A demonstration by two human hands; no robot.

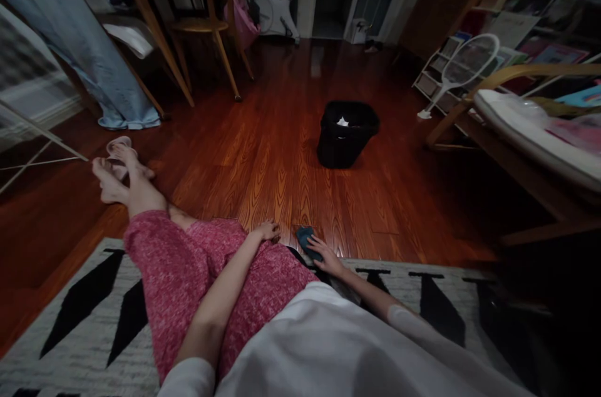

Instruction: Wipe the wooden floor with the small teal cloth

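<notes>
My right hand (327, 258) is on a small dark teal cloth (306, 238), with its fingers over the cloth's near side. The cloth lies at the front edge of the patterned rug, where the wood floor begins. My left hand (268, 231) rests by my thigh on the pink trousers (220, 259). Its fingers are loosely apart and slightly bent, and I see nothing in them. Part of the cloth is hidden under my right fingers.
A black bin (347, 140) holding white paper stands ahead on the wood floor (267, 165). The grey and black rug (399, 284) lies beneath me. To the left are a wooden chair (200, 25) and blue curtain (84, 40); a wooden armchair (511, 74) stands right.
</notes>
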